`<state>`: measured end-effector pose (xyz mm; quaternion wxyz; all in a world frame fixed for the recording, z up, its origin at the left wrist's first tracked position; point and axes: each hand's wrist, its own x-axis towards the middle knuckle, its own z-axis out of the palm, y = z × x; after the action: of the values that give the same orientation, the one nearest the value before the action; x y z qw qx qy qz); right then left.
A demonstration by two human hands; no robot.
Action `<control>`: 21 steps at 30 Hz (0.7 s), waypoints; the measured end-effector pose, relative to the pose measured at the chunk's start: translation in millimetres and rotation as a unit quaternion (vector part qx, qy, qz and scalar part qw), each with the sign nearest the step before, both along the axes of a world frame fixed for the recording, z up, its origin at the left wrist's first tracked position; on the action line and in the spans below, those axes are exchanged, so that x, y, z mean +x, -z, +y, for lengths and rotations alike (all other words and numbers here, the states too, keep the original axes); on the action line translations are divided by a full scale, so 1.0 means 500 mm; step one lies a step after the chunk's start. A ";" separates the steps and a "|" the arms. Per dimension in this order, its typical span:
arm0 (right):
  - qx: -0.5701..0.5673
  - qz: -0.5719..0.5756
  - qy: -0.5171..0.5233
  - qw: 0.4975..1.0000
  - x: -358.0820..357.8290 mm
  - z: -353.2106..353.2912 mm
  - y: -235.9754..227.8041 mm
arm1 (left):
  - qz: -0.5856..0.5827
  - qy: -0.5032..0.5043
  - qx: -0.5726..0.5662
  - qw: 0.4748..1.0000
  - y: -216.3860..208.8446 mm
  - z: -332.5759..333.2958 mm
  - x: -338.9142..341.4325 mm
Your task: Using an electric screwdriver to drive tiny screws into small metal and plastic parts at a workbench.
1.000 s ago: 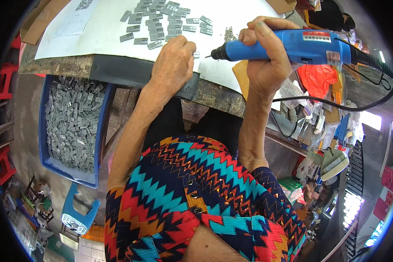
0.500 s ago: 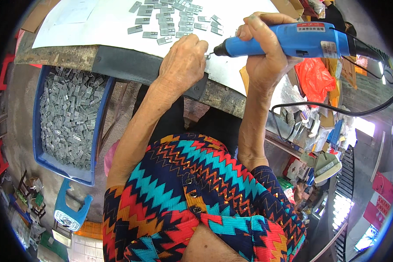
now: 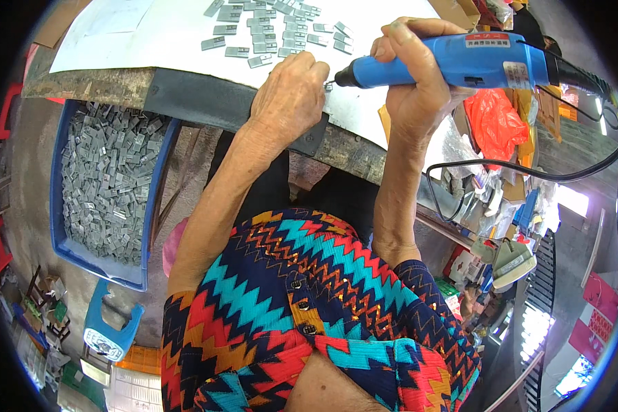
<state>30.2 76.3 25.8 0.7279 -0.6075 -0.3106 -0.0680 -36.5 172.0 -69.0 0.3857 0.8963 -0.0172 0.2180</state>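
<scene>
My right hand (image 3: 422, 79) is wrapped round a blue electric screwdriver (image 3: 453, 63), held almost level with its black nose pointing left. The bit at its tip meets a small grey piece (image 3: 328, 86) beside the fingers of my left hand (image 3: 292, 89). That hand is closed, its fingers curled down at the table's near edge; most of the small piece is hidden behind them. Just beyond, several small grey rectangular parts (image 3: 262, 36) lie in loose rows on a white sheet (image 3: 172, 41) covering the tabletop.
Below the table on the left stands a blue bin (image 3: 56, 199) heaped with grey parts. A black cord (image 3: 529, 175) loops from the screwdriver at the right. Beyond it lie a red plastic bag (image 3: 494, 123) and clutter. A blue stool (image 3: 113, 323) stands at lower left.
The screwdriver's tip has shifted very slightly left and up against the small piece. Both hands otherwise keep nearly the same place and grip.
</scene>
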 end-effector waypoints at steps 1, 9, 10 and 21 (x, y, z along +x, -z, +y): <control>0.000 0.000 0.000 1.000 -0.001 0.001 0.000 | 0.005 0.000 0.000 1.000 0.000 0.000 0.000; -0.039 -0.036 0.000 0.999 -0.004 0.009 0.003 | 0.027 0.008 -0.012 1.000 -0.004 0.006 0.001; -0.040 -0.036 0.002 0.999 0.005 0.018 0.012 | 0.034 0.010 -0.019 0.999 -0.005 0.004 0.001; 0.154 -0.084 -0.181 0.968 0.040 0.038 0.028 | 0.071 0.017 -0.053 0.996 -0.011 -0.001 0.007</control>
<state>50.3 95.4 11.7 0.7845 -0.4136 -0.4610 -0.0327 -33.1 171.4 -63.3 0.4364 0.8876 0.0063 0.1475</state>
